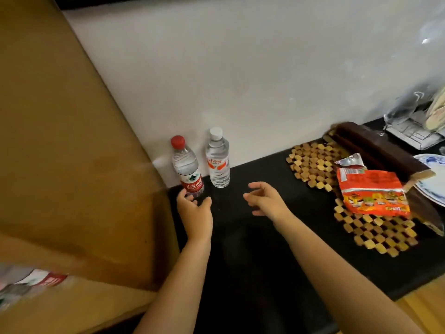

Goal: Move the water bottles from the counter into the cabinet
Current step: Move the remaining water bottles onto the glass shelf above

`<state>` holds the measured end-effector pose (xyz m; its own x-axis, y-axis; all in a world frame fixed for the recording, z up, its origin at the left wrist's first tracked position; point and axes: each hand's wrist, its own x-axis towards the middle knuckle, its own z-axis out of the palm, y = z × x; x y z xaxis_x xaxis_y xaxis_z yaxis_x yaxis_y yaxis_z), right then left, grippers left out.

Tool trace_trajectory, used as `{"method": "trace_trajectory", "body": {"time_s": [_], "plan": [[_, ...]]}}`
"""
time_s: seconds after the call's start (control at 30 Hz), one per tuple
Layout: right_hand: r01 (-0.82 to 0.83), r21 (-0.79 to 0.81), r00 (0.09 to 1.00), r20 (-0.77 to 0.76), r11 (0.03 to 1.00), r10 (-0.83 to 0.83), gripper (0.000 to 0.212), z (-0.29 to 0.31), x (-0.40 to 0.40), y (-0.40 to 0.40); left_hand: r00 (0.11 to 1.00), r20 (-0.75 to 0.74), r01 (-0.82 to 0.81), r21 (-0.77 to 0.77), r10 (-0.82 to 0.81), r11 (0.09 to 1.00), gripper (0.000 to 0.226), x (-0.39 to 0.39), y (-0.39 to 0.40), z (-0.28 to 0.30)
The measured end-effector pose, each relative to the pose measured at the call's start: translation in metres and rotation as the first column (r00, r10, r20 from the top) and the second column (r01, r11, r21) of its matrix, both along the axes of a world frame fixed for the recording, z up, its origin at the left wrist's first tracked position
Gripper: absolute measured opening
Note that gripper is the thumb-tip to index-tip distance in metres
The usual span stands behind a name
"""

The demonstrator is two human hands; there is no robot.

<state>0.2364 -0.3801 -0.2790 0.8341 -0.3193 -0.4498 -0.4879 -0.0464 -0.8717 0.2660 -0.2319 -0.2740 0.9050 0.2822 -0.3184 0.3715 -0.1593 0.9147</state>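
Two water bottles stood upright at the back of the black bench (240, 237), against the white wall: the red-capped bottle (187, 167) on the left and the white-capped bottle (218, 160) just beside it, close but, as far as I could tell, not touching. Both looked full and sealed.

My left hand (195, 208) was at the foot of the red-capped bottle, fingers spread and loosely curved, fingertips at or just short of its base; it gripped nothing. My right hand (265, 201) hung above the bench, well short of the white-capped bottle, fingers relaxed and empty.

I judged neither bottle had been taken up yet. Full bottles like these should feel moderately heavy and fairly firm, though thin clear plastic gives under a hard squeeze and can be slick. The labelled waist looked the best hold, thumb opposite fingers, kept upright.

The brown cabinet panel (72, 141) rose at the left, very near the red-capped bottle. To the right lay a wooden-bead mat (313, 162) with an orange snack packet (370, 191) on it, well apart.
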Motion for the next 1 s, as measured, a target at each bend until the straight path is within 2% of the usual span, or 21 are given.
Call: {"method": "trace_trajectory", "body": {"time_s": [0.1,0.17,0.27,0.33,0.43,0.67,0.83,1.0], "plan": [[-0.001,-0.041,0.998,0.067,0.999,0.004,0.062,-0.009,0.052,-0.003,0.988,-0.055,-0.146,-0.01,0.146,0.989,0.076,0.034,-0.011,-0.012],[-0.022,-0.096,0.99,0.134,0.995,0.035,0.074,-0.01,0.079,-0.003,0.983,-0.062,-0.171,0.009,0.171,0.985,0.074,0.054,-0.016,-0.016],[-0.116,-0.162,0.976,0.162,0.98,0.143,0.086,-0.01,0.111,-0.006,0.99,0.013,-0.14,0.036,0.139,0.99,0.063,0.082,-0.017,-0.02],[-0.21,-0.159,0.955,0.178,0.965,0.237,0.085,-0.009,0.126,-0.006,0.992,0.037,-0.122,0.045,0.12,0.992,0.062,0.097,-0.014,-0.022],[-0.274,-0.109,0.929,0.229,0.956,0.292,0.075,-0.005,0.138,-0.005,0.99,0.036,-0.139,0.033,0.137,0.99,0.061,0.11,-0.008,-0.026],[-0.26,-0.113,0.924,0.258,0.959,0.281,0.074,-0.016,0.134,0.005,0.99,0.057,-0.127,0.001,0.127,0.992,0.059,0.11,-0.008,-0.033],[-0.296,-0.216,0.926,0.175,0.93,0.335,0.076,-0.017,0.12,0.004,0.995,0.073,-0.065,0.018,0.063,0.998,0.058,0.096,-0.01,-0.03],[-0.338,-0.207,0.918,0.144,0.918,0.37,0.078,-0.016,0.087,0.005,0.989,0.13,0.061,0.058,-0.069,0.996,0.058,0.053,-0.014,-0.027]]}}
